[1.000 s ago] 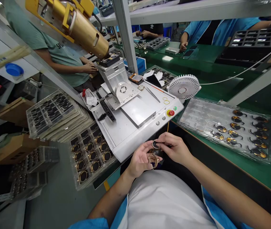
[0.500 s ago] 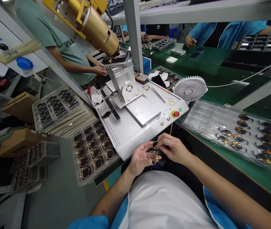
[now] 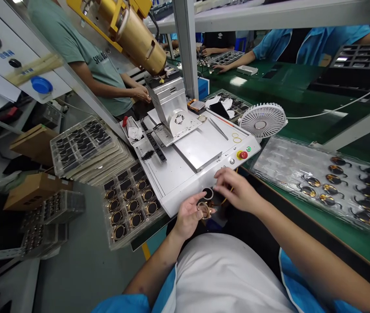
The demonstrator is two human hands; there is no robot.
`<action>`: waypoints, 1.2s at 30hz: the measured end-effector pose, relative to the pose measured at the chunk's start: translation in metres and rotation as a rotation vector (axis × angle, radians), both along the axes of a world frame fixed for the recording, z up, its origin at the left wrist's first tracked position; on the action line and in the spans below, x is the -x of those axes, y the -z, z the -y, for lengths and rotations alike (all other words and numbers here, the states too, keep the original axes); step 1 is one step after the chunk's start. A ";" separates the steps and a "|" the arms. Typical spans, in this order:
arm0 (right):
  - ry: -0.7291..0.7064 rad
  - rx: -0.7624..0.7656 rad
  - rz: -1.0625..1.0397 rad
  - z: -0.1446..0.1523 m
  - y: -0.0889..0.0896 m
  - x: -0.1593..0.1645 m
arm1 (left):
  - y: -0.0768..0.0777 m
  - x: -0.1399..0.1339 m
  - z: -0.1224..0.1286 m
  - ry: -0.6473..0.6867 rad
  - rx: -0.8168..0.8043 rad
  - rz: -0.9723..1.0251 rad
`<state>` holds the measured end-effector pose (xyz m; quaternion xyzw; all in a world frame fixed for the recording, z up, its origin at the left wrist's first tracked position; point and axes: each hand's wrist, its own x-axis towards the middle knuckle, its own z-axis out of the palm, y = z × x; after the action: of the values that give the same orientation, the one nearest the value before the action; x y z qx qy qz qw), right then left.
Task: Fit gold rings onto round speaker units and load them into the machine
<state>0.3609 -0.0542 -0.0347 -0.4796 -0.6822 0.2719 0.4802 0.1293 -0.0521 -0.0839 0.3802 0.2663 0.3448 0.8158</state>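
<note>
My left hand (image 3: 189, 217) is closed around a small copper-gold watch case (image 3: 204, 210), held above my lap at the front edge of the white machine. A thin round ring (image 3: 208, 194) with a pale rim and dark middle touches the tip of my left index finger. Just right of that ring is my right hand (image 3: 237, 190), its thumb and fingers apart with nothing visible between them. Whether a right fingertip still brushes the ring's edge I cannot make out.
The white machine (image 3: 185, 191) carries a metal plate, tweezers (image 3: 218, 129), thin yellow rings (image 3: 236, 138) and a red stop button (image 3: 243, 154). Trays of round parts (image 3: 129, 206) lie left; a clear tray (image 3: 289, 167) and a fan (image 3: 263, 121) are right. Co-workers stand beyond.
My right hand's fingers have come apart from the ring they were pinching, which now shows at my left fingertip. My left hand still holds the watch case. The view has shifted slightly.
</note>
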 end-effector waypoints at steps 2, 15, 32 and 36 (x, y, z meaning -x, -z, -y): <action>0.168 0.171 -0.179 -0.025 -0.007 -0.011 | -0.001 0.000 0.001 0.007 -0.014 -0.002; 0.489 0.421 -0.422 -0.046 0.003 -0.019 | -0.001 0.013 0.023 -0.037 -0.226 -0.133; 0.181 0.504 -0.782 0.048 0.015 0.015 | -0.011 -0.025 0.023 0.067 -0.652 -0.286; 0.267 0.468 -0.729 0.049 0.014 0.018 | -0.008 -0.021 0.022 0.124 -0.749 -0.285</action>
<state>0.3428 -0.1030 -0.0491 -0.5317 -0.3210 0.5058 0.5987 0.1504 -0.0739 -0.0761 0.7106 0.2093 0.3120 0.5949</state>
